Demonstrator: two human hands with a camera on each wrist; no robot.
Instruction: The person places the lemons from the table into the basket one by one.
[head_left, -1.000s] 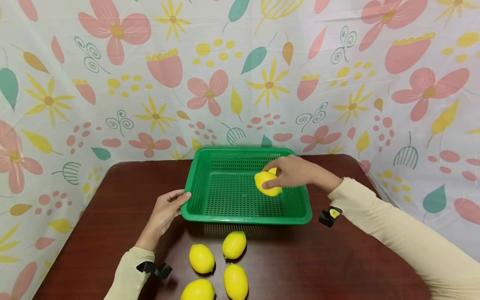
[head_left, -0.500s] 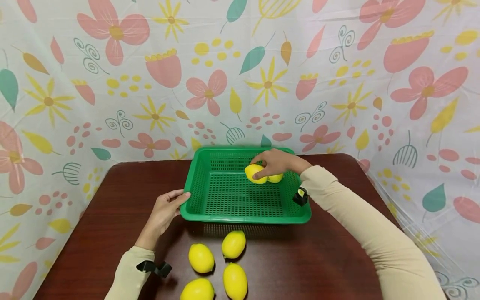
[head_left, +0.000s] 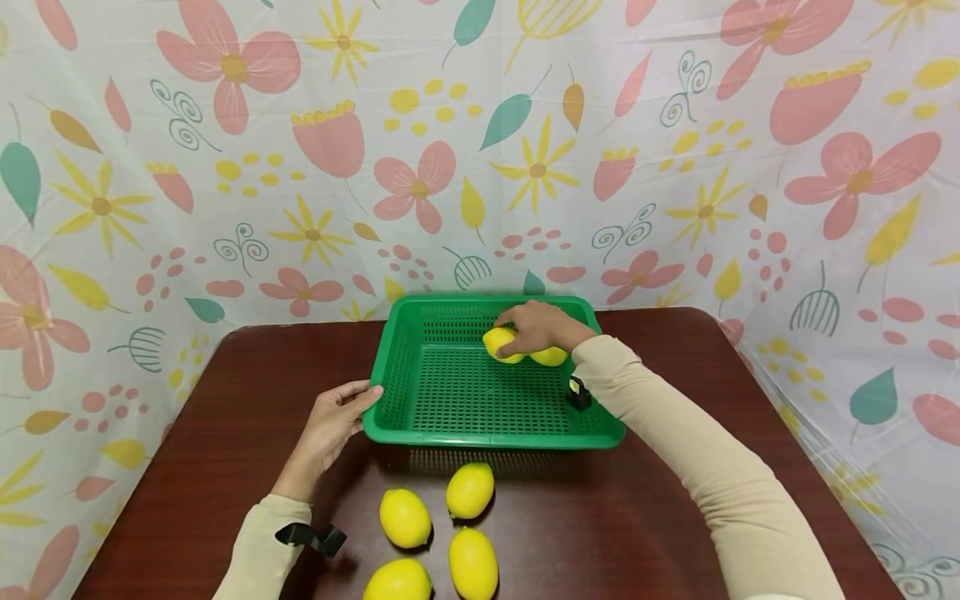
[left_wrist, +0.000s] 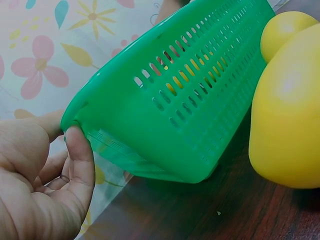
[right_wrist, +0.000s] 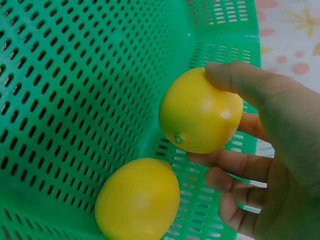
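Note:
A green plastic basket (head_left: pixel 480 438) with slotted walls stands on the dark wooden table. My left hand (head_left: pixel 339 421) pinches its left rim, thumb on top and fingers curled beneath, as the left wrist view shows. Inside the basket, near the back wall, my right hand (head_left: pixel 542 327) grips a yellow lemon (right_wrist: pixel 200 112) between thumb and fingers. A second lemon (right_wrist: pixel 139 200) lies in the basket beside it, partly covered by the right hand in the head view.
Several lemons (head_left: pixel 473 562) lie on the table (head_left: pixel 637 508) in front of the basket. Behind the table hangs a white curtain (head_left: pixel 480 233) printed with flowers and leaves. Black camera straps (head_left: pixel 309 537) circle both sleeves.
The right hand has carried its lemon leftward and back inside the basket, beside the other lemon, which now shows more. The left hand keeps its hold on the rim.

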